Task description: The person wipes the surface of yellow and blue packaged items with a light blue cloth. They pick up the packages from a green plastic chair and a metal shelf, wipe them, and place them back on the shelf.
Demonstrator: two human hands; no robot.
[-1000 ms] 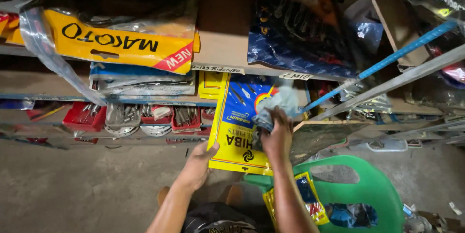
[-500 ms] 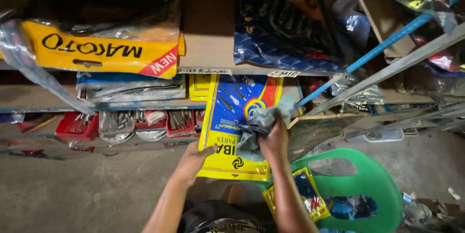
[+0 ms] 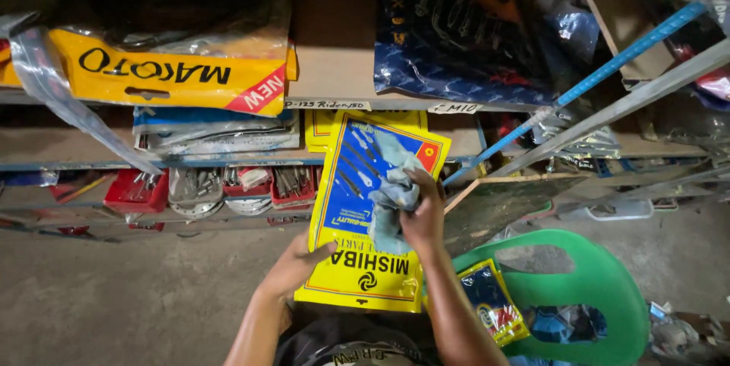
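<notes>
My left hand grips the lower left edge of a flat yellow and blue plastic packet and holds it up in front of the shelves. My right hand is shut on a crumpled pale blue cloth and presses it against the packet's front. More yellow packets of the same kind stand in the shelf behind it.
Wooden shelves hold a long yellow packet, dark blue bagged goods and red trays of small metal parts. A green plastic chair at lower right carries another small packet. A blue rod slants across the right side.
The packet has come lower and nearer, out from the shelf. My right hand with the cloth has slid down its front. My left hand stays on the lower left edge.
</notes>
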